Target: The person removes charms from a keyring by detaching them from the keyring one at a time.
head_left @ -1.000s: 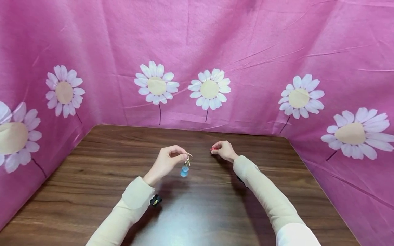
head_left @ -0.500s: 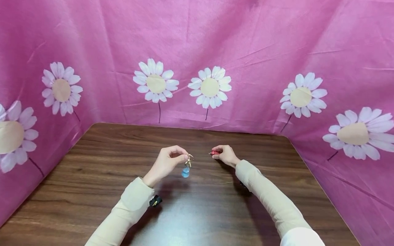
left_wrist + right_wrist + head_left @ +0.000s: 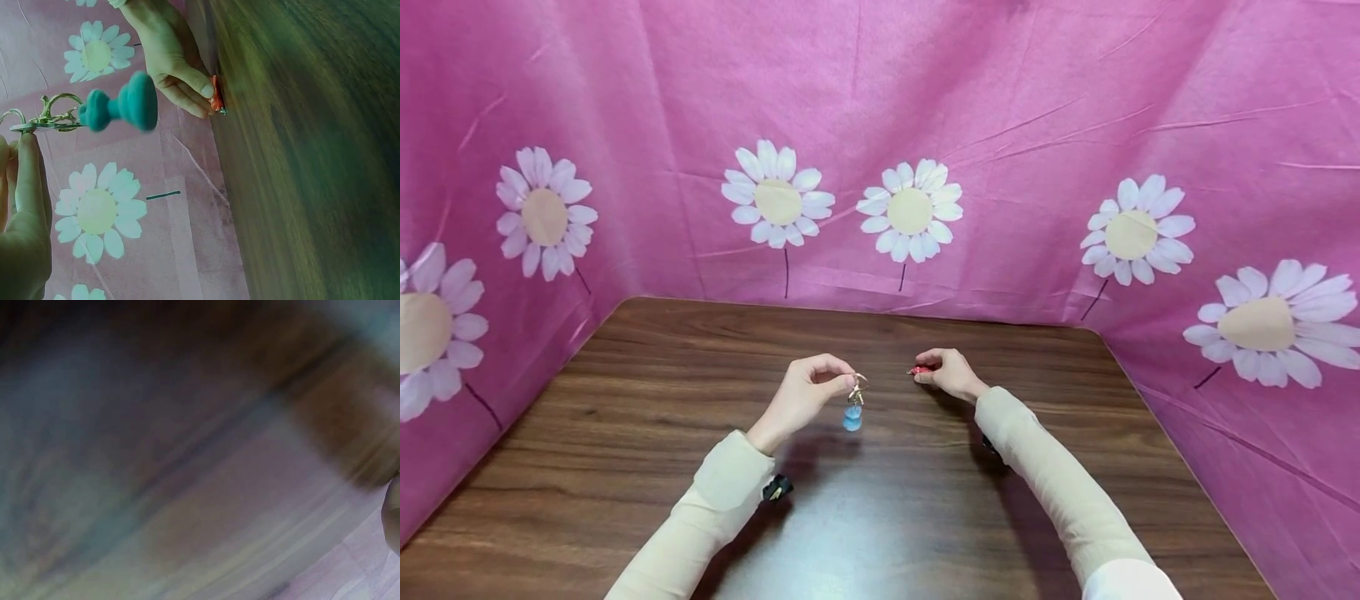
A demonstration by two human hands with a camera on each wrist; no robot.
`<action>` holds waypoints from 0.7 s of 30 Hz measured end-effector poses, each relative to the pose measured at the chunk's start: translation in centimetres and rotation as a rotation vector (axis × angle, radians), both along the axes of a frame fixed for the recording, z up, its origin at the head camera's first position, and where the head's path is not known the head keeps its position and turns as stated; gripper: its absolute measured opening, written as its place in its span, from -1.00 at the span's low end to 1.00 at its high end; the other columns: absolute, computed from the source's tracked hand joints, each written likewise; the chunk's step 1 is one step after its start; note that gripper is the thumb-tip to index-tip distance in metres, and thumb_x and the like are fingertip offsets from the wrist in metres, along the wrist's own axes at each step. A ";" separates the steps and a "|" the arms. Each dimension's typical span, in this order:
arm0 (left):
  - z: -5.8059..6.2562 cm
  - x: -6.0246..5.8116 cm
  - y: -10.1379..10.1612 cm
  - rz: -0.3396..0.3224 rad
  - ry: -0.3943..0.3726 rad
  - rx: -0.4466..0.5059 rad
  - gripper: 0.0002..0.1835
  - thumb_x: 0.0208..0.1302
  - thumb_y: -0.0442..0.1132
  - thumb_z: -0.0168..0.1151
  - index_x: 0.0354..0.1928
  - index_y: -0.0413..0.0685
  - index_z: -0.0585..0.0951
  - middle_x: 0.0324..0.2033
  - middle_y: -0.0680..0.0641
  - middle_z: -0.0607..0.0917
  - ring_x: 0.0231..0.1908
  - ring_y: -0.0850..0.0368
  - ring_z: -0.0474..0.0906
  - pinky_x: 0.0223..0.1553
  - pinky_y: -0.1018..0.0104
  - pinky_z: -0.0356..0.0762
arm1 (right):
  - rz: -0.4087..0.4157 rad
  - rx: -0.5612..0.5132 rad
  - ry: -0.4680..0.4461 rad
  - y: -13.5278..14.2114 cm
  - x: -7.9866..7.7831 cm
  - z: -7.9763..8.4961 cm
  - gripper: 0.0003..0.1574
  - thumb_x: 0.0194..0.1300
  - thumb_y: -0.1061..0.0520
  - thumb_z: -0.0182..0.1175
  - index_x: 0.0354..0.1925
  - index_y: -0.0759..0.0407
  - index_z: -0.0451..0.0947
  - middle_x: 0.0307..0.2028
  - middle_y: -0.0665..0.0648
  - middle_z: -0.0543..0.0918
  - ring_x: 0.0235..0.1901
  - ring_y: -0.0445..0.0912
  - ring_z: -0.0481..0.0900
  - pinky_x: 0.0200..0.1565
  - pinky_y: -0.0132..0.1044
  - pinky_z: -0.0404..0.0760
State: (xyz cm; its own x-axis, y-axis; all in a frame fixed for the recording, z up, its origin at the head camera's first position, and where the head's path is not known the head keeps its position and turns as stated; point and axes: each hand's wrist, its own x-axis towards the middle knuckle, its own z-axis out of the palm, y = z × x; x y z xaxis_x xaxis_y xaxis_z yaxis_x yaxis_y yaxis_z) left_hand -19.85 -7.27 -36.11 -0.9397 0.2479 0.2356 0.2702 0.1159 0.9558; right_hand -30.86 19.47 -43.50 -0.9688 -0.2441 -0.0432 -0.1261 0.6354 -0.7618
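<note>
My left hand (image 3: 808, 392) pinches the gold ring of a keychain between thumb and fingertips. A blue charm (image 3: 852, 418) hangs from it above the table. In the left wrist view the charm (image 3: 125, 107) looks blue-green, with rounded bulges and a narrow waist, beside gold clasps (image 3: 59, 112). To the right and a little farther back, my right hand (image 3: 953, 375) pinches a small red object (image 3: 919, 370) with a metallic tip. The left wrist view shows this red piece (image 3: 216, 94) close to the table surface; whether it touches is unclear. The right wrist view is mostly blurred sleeve.
The brown wood-grain table (image 3: 647, 417) spreads under both hands. A pink curtain (image 3: 1000, 100) with white daisies encloses its back and sides. A black wrist device (image 3: 777, 488) sits at my left cuff.
My right hand has shifted slightly toward me and to the right, and more of the red object shows. The left hand keeps its hold while the blue charm sways a little.
</note>
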 end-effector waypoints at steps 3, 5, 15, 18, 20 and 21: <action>-0.2 0.0 0.0 0.004 -0.020 0.025 -0.86 0.13 -0.38 0.23 -0.29 -0.34 0.60 -0.33 -0.29 0.68 -0.44 0.30 0.57 -0.30 0.38 0.57 | -0.029 0.032 0.024 0.0 0.2 0.4 -0.51 0.07 0.17 0.32 0.00 0.28 0.51 -0.10 0.26 0.63 -0.20 -0.02 0.58 -0.20 -0.28 0.55; -0.3 0.0 0.0 0.016 -0.032 0.034 -0.85 0.12 -0.38 0.23 -0.29 -0.35 0.59 -0.32 -0.29 0.68 -0.44 0.30 0.58 -0.29 0.36 0.58 | -0.052 0.049 0.048 0.0 0.3 0.9 -0.51 0.09 0.14 0.30 0.01 0.26 0.51 -0.05 0.25 0.61 -0.05 0.03 0.54 -0.03 -0.18 0.51; 0.6 0.1 0.1 0.105 -0.014 0.030 -0.84 0.12 -0.34 0.26 -0.28 -0.30 0.60 -0.37 -0.18 0.69 -0.44 0.30 0.57 -0.29 0.39 0.54 | -0.077 -0.017 0.137 -0.6 1.2 4.7 -0.58 0.14 0.14 0.24 -0.02 0.24 0.53 -0.03 0.23 0.61 0.05 0.05 0.49 0.09 -0.08 0.43; 0.8 0.3 0.3 0.089 -0.017 0.042 -0.84 0.13 -0.35 0.25 -0.27 -0.32 0.60 -0.35 -0.20 0.69 -0.43 0.31 0.57 -0.26 0.31 0.57 | -0.069 -0.084 0.122 -1.1 2.6 5.9 -0.62 0.14 0.18 0.23 -0.04 0.27 0.54 -0.09 0.25 0.63 -0.04 0.03 0.55 0.00 -0.16 0.50; 0.8 0.3 0.4 0.083 -0.010 0.046 -0.83 0.13 -0.35 0.24 -0.26 -0.33 0.60 -0.34 -0.22 0.69 -0.43 0.32 0.57 -0.27 0.34 0.57 | -0.054 -0.109 0.132 -1.4 3.4 6.3 -0.64 0.15 0.19 0.23 -0.06 0.27 0.55 -0.12 0.24 0.65 -0.09 0.00 0.57 -0.04 -0.22 0.51; 0.8 0.3 0.5 0.084 -0.007 0.049 -0.83 0.13 -0.36 0.24 -0.26 -0.33 0.60 -0.35 -0.22 0.68 -0.43 0.33 0.57 -0.28 0.38 0.56 | -0.040 -0.136 0.128 -1.6 3.9 6.6 -0.66 0.15 0.20 0.23 -0.07 0.29 0.55 -0.15 0.26 0.66 -0.12 -0.02 0.59 -0.08 -0.24 0.53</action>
State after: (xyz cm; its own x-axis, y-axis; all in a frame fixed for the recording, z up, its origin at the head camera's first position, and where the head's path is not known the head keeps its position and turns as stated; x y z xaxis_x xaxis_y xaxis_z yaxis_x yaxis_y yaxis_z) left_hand -19.60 -6.79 -35.31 -0.9583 0.1566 0.2391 0.2550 0.0905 0.9627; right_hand -26.91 17.87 -36.95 -0.9734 -0.2000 0.1115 -0.2037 0.5342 -0.8204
